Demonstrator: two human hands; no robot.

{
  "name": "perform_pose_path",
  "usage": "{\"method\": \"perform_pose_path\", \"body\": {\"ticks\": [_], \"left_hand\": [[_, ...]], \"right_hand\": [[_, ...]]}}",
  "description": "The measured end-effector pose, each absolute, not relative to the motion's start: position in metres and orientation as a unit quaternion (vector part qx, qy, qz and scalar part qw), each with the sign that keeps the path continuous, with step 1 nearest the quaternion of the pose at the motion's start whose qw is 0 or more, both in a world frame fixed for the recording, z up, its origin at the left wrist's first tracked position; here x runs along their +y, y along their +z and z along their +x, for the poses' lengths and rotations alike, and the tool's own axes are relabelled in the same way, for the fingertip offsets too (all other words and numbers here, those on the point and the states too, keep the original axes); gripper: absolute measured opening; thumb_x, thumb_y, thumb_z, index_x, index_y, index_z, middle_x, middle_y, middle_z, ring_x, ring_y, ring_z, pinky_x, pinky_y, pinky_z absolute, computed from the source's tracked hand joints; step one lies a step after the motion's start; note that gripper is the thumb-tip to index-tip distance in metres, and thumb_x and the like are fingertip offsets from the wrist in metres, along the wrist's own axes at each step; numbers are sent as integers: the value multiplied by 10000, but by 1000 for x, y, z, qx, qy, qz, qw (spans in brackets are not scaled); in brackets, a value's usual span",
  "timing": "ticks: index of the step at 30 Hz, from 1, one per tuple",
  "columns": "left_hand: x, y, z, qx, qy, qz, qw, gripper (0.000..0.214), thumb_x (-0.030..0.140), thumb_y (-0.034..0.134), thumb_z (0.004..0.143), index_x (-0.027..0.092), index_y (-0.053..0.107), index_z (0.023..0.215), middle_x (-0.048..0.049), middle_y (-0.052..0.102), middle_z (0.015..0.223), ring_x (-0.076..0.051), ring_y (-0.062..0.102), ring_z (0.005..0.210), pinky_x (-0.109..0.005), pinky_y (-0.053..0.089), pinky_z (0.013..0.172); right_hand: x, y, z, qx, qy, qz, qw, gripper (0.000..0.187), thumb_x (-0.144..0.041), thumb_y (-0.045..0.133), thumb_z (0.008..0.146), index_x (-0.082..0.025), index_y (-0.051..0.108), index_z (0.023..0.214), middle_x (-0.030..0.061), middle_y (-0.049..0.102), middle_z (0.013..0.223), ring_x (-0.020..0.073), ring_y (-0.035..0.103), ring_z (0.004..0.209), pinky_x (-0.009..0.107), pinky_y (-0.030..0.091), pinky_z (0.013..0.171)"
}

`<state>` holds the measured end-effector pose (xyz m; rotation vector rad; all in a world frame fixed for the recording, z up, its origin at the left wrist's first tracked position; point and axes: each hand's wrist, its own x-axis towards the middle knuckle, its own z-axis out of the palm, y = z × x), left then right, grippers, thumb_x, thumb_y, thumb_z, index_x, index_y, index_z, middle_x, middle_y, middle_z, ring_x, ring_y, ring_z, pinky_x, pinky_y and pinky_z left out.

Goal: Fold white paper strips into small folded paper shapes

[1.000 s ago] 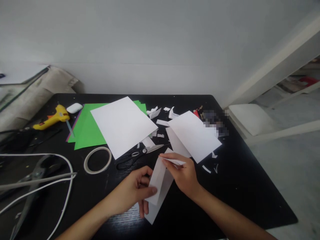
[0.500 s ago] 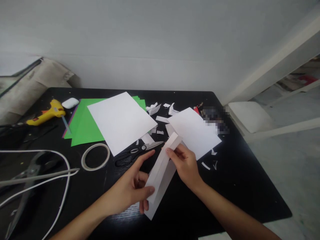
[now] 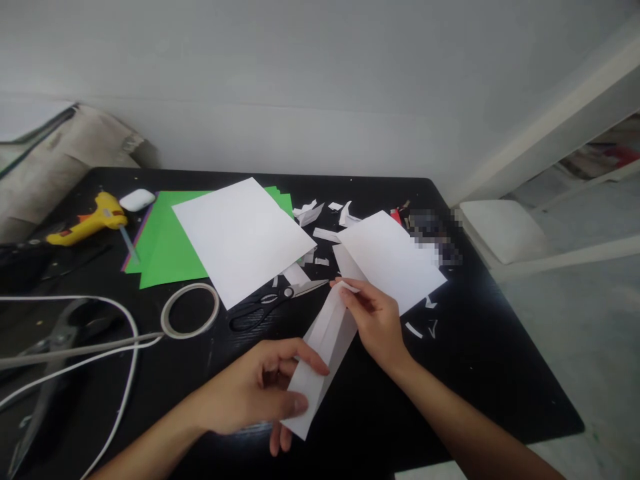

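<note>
A folded strip of white paper (image 3: 320, 357) slants up and to the right between my two hands, over the black table. My left hand (image 3: 260, 387) grips its lower end, thumb and index finger on the upper face and other fingers partly hidden behind. At the upper end, my right hand (image 3: 377, 320) pinches the paper between thumb and fingers. Just beyond the strip lie black-handled scissors (image 3: 270, 303), blades pointing right. A white sheet (image 3: 395, 263) rests behind my right hand, and a larger white sheet (image 3: 243, 240) lies on green paper (image 3: 173, 247).
A roll of tape (image 3: 166, 313) lies left of the scissors. Further left are a yellow glue gun (image 3: 90, 223), a white case (image 3: 137, 200) and a looping white cable (image 3: 133, 373). Paper scraps (image 3: 310, 213) litter the table (image 3: 480, 373) between the sheets. A white stool (image 3: 493, 230) stands right.
My left index finger has come down onto the paper strip. My right hand's grip has shifted at the top end, where the raised fold now lies flatter. The view has tilted slightly.
</note>
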<state>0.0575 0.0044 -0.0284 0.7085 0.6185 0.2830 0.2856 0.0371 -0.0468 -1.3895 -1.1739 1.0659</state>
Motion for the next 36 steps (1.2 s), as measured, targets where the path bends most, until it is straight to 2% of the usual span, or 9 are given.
{"method": "perform_pose_path", "body": {"ticks": [8, 11, 14, 19, 22, 25, 28, 32, 36], "left_hand": [[6, -25, 43, 245, 144, 403, 870, 656, 237, 879, 750, 282, 616, 1349, -102, 732, 1267, -279, 698, 1156, -375, 542, 952], [6, -26, 46, 264, 151, 424, 853, 571, 172, 833, 783, 285, 643, 1310, -77, 755, 1206, -243, 716, 1093, -358, 531, 954], [8, -30, 52, 334, 204, 450, 803, 302, 168, 750, 848, 244, 729, 1140, -39, 769, 925, -186, 722, 814, -296, 550, 767], [13, -33, 55, 420, 299, 595, 616, 131, 314, 745, 901, 208, 808, 857, 5, 568, 650, -116, 498, 573, -241, 407, 547], [17, -31, 53, 412, 350, 650, 534, 174, 361, 788, 876, 214, 814, 787, -18, 543, 732, -149, 538, 696, -264, 457, 637], [18, -32, 52, 408, 355, 667, 513, 163, 362, 793, 879, 222, 808, 798, -88, 649, 1096, -229, 622, 1005, -338, 516, 884], [18, -36, 52, 408, 341, 677, 508, 159, 329, 767, 907, 222, 786, 791, -90, 598, 1382, -280, 584, 1231, -394, 475, 1047], [16, -39, 55, 405, 324, 688, 507, 70, 283, 728, 938, 238, 773, 909, -85, 610, 1382, -274, 577, 1289, -392, 469, 1083], [15, -37, 58, 392, 312, 689, 523, 96, 262, 662, 983, 224, 745, 954, -84, 661, 1255, -224, 654, 1141, -337, 526, 980]], "right_hand": [[34, -49, 283, -480, 479, -560, 476, 258, -362, 699, 930, -232, 758, 1145, 81, 809, 1120, 272, 765, 1013, 397, 608, 882], [32, -47, 282, -466, 500, -556, 473, 272, -374, 711, 921, -219, 721, 1144, 89, 812, 1096, 256, 772, 925, 357, 603, 782], [30, -46, 280, -457, 523, -548, 467, 246, -385, 723, 913, -216, 685, 1088, 83, 818, 1029, 248, 768, 896, 337, 587, 760], [25, -45, 278, -474, 548, -519, 453, 197, -385, 724, 915, -216, 677, 1004, 47, 778, 895, 219, 737, 832, 316, 568, 743], [22, -45, 275, -501, 538, -508, 449, 157, -358, 734, 901, -212, 699, 947, 24, 718, 849, 186, 690, 785, 287, 551, 703], [21, -46, 273, -506, 548, -494, 448, 139, -331, 760, 869, -212, 705, 918, 16, 690, 860, 173, 673, 798, 270, 555, 694], [20, -47, 272, -491, 574, -477, 449, 162, -313, 802, 823, -213, 707, 908, 8, 686, 860, 168, 675, 815, 265, 565, 718], [20, -44, 274, -486, 586, -478, 438, 176, -297, 841, 782, -211, 710, 861, -4, 696, 819, 153, 668, 761, 264, 554, 709], [21, -42, 276, -495, 558, -499, 441, 157, -284, 845, 771, -209, 711, 805, -11, 697, 788, 136, 650, 710, 254, 527, 676]]}}
